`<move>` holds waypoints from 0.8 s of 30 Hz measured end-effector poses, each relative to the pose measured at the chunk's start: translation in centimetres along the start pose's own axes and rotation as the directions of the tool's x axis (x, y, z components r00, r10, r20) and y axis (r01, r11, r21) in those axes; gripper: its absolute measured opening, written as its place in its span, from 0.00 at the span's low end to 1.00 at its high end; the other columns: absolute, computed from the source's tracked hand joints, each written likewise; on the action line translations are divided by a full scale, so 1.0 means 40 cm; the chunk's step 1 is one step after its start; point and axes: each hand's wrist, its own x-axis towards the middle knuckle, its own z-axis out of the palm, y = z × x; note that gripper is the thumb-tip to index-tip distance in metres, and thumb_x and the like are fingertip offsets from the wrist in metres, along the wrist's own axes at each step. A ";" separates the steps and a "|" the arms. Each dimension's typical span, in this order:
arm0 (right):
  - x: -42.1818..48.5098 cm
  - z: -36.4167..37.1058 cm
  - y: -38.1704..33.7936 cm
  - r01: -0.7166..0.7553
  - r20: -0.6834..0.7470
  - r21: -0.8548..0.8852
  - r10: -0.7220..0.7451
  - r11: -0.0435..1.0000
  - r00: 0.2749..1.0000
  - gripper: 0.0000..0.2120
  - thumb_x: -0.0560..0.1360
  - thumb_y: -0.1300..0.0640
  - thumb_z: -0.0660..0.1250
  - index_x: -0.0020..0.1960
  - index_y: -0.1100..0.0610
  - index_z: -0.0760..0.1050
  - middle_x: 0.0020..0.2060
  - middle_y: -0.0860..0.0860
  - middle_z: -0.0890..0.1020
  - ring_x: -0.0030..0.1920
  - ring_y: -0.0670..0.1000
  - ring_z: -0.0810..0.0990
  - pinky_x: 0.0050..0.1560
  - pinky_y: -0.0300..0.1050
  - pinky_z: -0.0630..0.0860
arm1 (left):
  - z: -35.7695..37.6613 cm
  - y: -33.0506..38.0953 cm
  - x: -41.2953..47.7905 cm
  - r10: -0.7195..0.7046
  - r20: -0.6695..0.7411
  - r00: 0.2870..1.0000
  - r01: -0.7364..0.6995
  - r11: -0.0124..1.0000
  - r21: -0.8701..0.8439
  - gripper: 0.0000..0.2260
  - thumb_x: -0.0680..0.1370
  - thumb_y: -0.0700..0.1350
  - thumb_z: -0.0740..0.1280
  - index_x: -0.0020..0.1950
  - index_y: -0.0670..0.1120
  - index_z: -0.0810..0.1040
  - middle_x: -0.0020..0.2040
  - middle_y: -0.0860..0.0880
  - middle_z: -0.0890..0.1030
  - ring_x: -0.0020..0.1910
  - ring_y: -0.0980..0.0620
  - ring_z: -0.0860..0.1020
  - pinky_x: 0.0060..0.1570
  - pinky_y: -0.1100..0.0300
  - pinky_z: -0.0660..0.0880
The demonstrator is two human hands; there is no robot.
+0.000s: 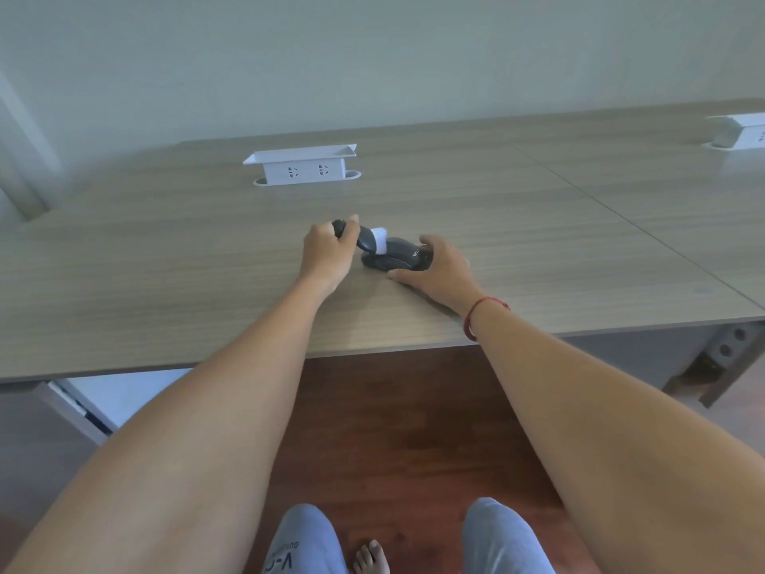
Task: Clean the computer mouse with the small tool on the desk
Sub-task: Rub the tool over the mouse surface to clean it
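Mouse [397,256], partial white lettering "W", under tool [366,238]

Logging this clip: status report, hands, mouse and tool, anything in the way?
Left hand shut on cleaning tool, white tip on mouse. Right hand steadying mouse on desk. Nothing in the way.

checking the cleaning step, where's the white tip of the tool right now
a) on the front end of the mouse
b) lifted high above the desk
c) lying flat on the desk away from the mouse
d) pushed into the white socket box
a: the left hand grips the black cleaning tool, and its white tip meets the front end of the black computer mouse, which the right hand steadies on the desk.
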 end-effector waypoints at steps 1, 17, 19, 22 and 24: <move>-0.001 0.000 0.000 0.021 -0.007 -0.009 -0.021 1.000 1.000 0.30 0.66 0.43 0.75 0.61 0.57 0.73 0.55 0.53 0.81 0.57 0.56 0.79 0.62 0.55 0.74 | -0.002 -0.007 -0.007 -0.029 0.003 1.000 0.029 0.999 -0.042 0.23 0.79 0.54 0.62 0.28 0.47 0.60 0.26 0.52 0.62 0.25 0.53 0.61 0.26 0.59 0.59; 0.000 0.009 -0.002 0.180 0.010 -0.205 -0.182 0.962 0.983 0.28 0.76 0.40 0.61 0.73 0.48 0.63 0.62 0.53 0.79 0.62 0.59 0.75 0.63 0.54 0.70 | 0.004 -0.045 -0.031 -0.078 -0.115 0.990 0.058 0.984 -0.167 0.23 0.79 0.54 0.61 0.28 0.48 0.59 0.25 0.53 0.62 0.23 0.54 0.61 0.19 0.67 0.58; 0.000 0.011 -0.007 0.198 0.025 -0.212 -0.197 0.957 0.980 0.26 0.77 0.39 0.59 0.71 0.49 0.64 0.60 0.55 0.79 0.61 0.60 0.74 0.62 0.55 0.71 | 0.002 -0.048 -0.030 -0.116 -0.085 0.990 0.096 0.973 -0.208 0.22 0.79 0.55 0.60 0.30 0.47 0.59 0.26 0.51 0.63 0.26 0.50 0.63 0.25 0.61 0.62; 0.000 0.015 -0.014 0.220 0.032 -0.198 -0.218 0.955 0.975 0.26 0.78 0.40 0.56 0.71 0.52 0.64 0.58 0.59 0.79 0.60 0.62 0.73 0.60 0.55 0.71 | -0.009 -0.049 -0.020 -0.159 -0.045 0.986 0.142 0.954 -0.262 0.21 0.78 0.56 0.60 0.31 0.47 0.58 0.27 0.50 0.62 0.27 0.48 0.62 0.29 0.57 0.60; 0.001 0.019 -0.012 0.227 0.033 -0.197 -0.225 0.954 0.974 0.26 0.79 0.40 0.55 0.73 0.51 0.62 0.57 0.60 0.79 0.59 0.63 0.72 0.59 0.53 0.70 | -0.011 -0.049 -0.015 -0.169 -0.028 0.985 0.155 0.952 -0.264 0.21 0.78 0.57 0.60 0.31 0.48 0.58 0.27 0.51 0.61 0.26 0.49 0.61 0.28 0.57 0.59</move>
